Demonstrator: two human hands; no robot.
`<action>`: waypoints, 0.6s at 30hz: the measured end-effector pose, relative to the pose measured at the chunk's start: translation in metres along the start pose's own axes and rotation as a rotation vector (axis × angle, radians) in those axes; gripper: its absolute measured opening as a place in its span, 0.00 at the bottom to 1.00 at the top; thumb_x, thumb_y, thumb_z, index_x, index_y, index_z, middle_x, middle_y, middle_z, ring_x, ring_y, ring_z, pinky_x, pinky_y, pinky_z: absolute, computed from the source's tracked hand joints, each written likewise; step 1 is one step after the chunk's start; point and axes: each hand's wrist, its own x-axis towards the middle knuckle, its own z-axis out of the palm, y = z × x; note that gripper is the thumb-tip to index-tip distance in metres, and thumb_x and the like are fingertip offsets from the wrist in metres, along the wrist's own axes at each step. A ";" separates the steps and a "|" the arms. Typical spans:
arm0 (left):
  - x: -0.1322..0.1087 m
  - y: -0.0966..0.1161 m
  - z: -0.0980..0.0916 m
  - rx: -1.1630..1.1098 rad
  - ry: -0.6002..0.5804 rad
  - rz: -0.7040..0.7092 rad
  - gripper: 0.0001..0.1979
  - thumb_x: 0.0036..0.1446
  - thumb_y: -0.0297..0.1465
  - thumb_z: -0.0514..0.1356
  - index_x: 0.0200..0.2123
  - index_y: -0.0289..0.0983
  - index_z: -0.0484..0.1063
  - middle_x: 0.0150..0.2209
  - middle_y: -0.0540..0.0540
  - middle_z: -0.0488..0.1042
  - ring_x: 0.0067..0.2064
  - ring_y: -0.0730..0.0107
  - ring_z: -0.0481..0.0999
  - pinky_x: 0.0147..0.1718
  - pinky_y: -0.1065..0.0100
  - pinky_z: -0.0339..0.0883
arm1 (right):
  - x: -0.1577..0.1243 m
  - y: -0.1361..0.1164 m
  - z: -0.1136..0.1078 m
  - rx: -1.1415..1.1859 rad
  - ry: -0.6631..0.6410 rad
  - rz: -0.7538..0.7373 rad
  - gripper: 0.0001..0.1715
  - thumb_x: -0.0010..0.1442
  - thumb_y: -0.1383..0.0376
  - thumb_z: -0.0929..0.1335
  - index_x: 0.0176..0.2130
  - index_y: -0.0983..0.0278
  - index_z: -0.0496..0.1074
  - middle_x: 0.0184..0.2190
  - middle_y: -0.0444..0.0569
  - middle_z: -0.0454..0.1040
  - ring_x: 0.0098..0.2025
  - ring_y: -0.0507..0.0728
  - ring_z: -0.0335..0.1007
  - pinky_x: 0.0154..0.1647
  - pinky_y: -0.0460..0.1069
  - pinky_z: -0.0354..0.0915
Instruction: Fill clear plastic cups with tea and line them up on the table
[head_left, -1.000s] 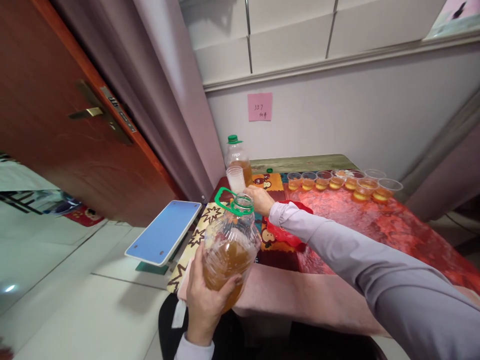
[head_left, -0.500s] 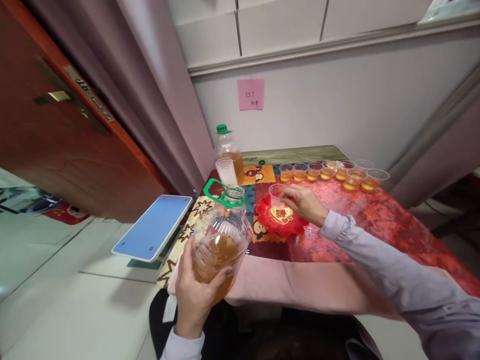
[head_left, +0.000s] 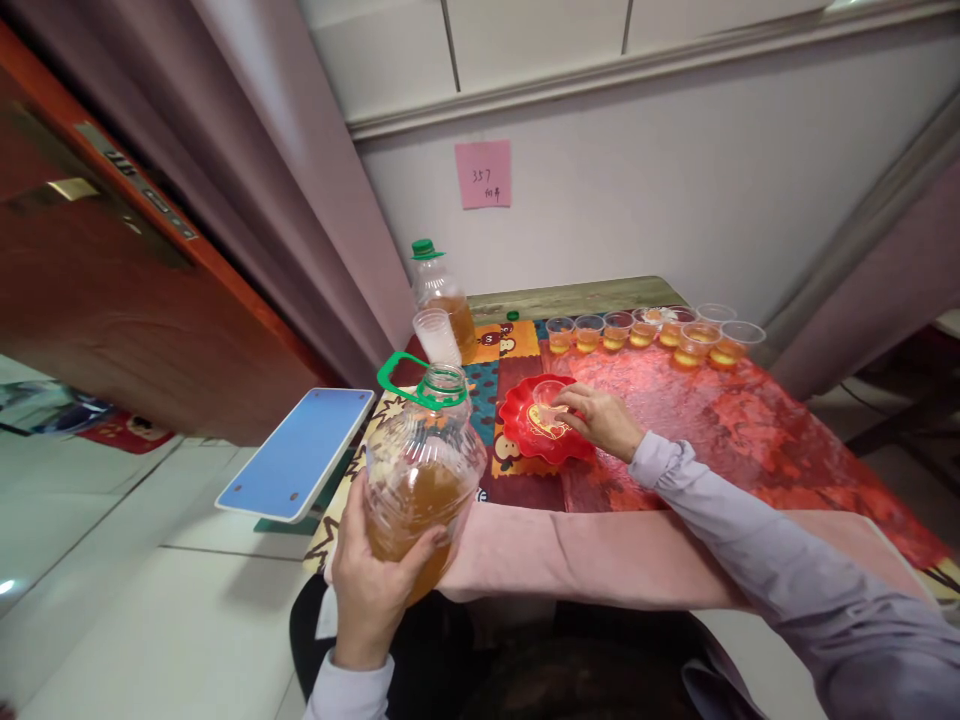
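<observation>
My left hand (head_left: 379,580) is wrapped round a large clear plastic jug (head_left: 424,490) of amber liquid. Its mouth is uncapped, and a green carry handle rings the neck. Over a red scalloped plate (head_left: 525,440) with a yellow pattern, my right hand (head_left: 600,415) pinches the rim of a clear plastic cup (head_left: 551,398). The cup sits low in the plate; whether its base touches cannot be made out. No liquid shows inside it. Behind the jug's neck stands a stack of clear cups (head_left: 436,336).
Several cups of amber liquid (head_left: 643,335) line the table's far right. A second jug (head_left: 448,305) with a green cap stands at the back near a loose green cap (head_left: 512,315). A pink cloth (head_left: 555,560) covers the front edge; a blue-topped stool (head_left: 300,450) is at left.
My right hand has lowered the cup into the red plate. My left hand still holds the jug at nearly the same tilt. The whole view has shifted slightly.
</observation>
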 end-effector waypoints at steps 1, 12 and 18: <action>0.000 0.000 0.000 -0.001 0.002 0.000 0.58 0.46 0.62 0.69 0.71 0.35 0.62 0.67 0.31 0.72 0.65 0.40 0.75 0.66 0.47 0.68 | -0.001 -0.002 -0.004 -0.011 0.023 -0.015 0.12 0.71 0.60 0.69 0.51 0.61 0.79 0.51 0.54 0.81 0.43 0.60 0.81 0.42 0.51 0.72; 0.002 0.013 0.001 -0.019 -0.033 -0.046 0.58 0.45 0.59 0.71 0.73 0.39 0.59 0.69 0.33 0.69 0.67 0.41 0.72 0.67 0.45 0.66 | -0.024 -0.141 0.032 1.060 0.056 0.139 0.23 0.67 0.49 0.72 0.52 0.62 0.76 0.43 0.51 0.82 0.40 0.56 0.80 0.40 0.50 0.75; 0.010 0.014 0.000 0.006 -0.126 -0.030 0.54 0.46 0.58 0.71 0.70 0.37 0.63 0.66 0.32 0.72 0.65 0.42 0.74 0.68 0.46 0.65 | -0.033 -0.174 0.083 1.320 -0.106 0.163 0.37 0.60 0.43 0.76 0.58 0.62 0.71 0.42 0.50 0.80 0.42 0.59 0.79 0.43 0.53 0.75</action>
